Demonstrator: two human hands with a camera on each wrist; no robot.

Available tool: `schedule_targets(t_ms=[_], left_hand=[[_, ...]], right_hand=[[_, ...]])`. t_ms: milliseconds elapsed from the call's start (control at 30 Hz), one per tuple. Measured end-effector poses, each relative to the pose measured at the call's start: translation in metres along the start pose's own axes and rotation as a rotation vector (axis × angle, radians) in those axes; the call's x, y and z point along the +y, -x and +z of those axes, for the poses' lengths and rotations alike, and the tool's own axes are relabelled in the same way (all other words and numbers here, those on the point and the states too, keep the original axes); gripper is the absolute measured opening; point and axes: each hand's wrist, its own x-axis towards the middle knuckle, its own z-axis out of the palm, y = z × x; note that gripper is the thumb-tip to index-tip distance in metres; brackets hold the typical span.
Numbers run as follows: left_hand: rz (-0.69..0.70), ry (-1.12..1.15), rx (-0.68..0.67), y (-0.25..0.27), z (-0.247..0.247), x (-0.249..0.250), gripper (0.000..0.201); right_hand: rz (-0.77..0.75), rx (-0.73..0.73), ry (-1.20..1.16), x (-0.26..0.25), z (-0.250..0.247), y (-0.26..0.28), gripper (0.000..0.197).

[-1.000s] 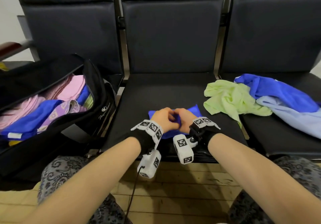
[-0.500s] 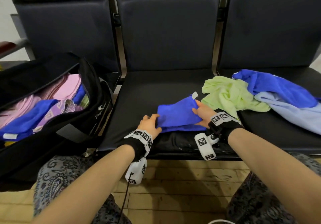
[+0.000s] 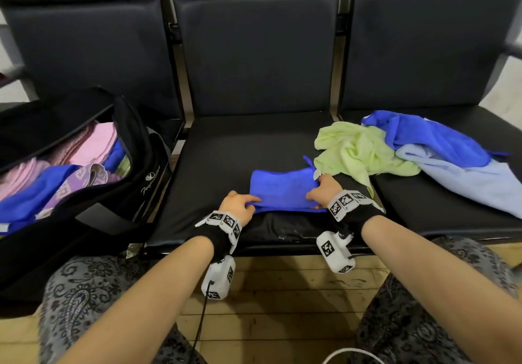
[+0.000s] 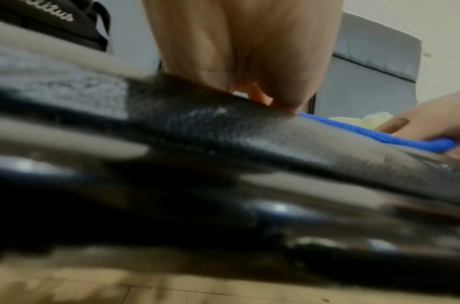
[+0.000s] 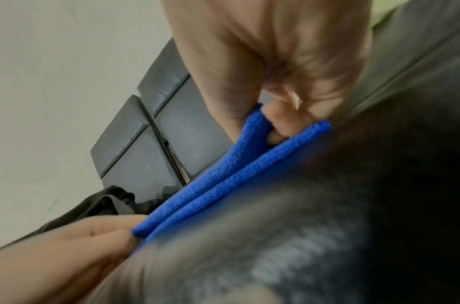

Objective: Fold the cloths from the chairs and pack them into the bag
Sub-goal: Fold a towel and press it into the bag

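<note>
A folded royal-blue cloth (image 3: 282,190) lies near the front of the middle chair seat (image 3: 226,149). My left hand (image 3: 240,205) pinches its near left corner, and my right hand (image 3: 322,190) grips its right end. In the right wrist view the blue cloth (image 5: 223,183) shows two layers, my thumb on the upper one and a finger between them. The left wrist view is blurred, with only the edge of the blue cloth (image 4: 379,136) showing. An open black bag (image 3: 135,188) on the left chair holds several folded pink, blue and patterned cloths.
On the right seat lies a loose heap: a pale green cloth (image 3: 358,149), another royal-blue cloth (image 3: 432,135) and a light blue cloth (image 3: 466,177). The green one spills onto the middle seat close to my right hand. My knees and a wooden floor (image 3: 282,301) are below.
One second ago both hands were together over the bunched blue cloth. They have moved apart, drawing it out into a flat folded rectangle, and the cloth now lies a little further right.
</note>
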Motion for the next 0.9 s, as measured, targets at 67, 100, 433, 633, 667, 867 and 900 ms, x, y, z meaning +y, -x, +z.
schedule_targets(t_ms=[67,100,433,633,667,867,900], left_hand=[[-0.001,0.036,0.011,0.001,-0.001,-0.002,0.033],[-0.003,0.054,0.019,0.003,-0.002,-0.003,0.032],[0.058,0.286,0.180,0.008,0.011,-0.013,0.008],[0.232,0.160,0.066,0.017,0.012,-0.013,0.034],[0.237,0.158,0.060,0.017,0.013,-0.013,0.035],[0.236,0.237,0.104,0.016,0.013,-0.013,0.031],[0.214,0.287,0.105,0.014,0.012,-0.014,0.031]], right_hand=[[-0.058,0.026,0.185,0.003,-0.001,0.004,0.056],[-0.090,0.043,0.230,0.005,-0.002,0.005,0.066],[-0.555,-0.001,0.210,0.043,0.002,0.022,0.035],[-0.446,0.012,0.120,0.044,0.005,0.024,0.012],[-0.437,-0.027,0.122,0.043,0.005,0.024,0.022],[-0.461,-0.055,0.098,0.047,0.006,0.016,0.028],[-0.464,-0.059,0.047,0.048,0.005,0.013,0.030]])
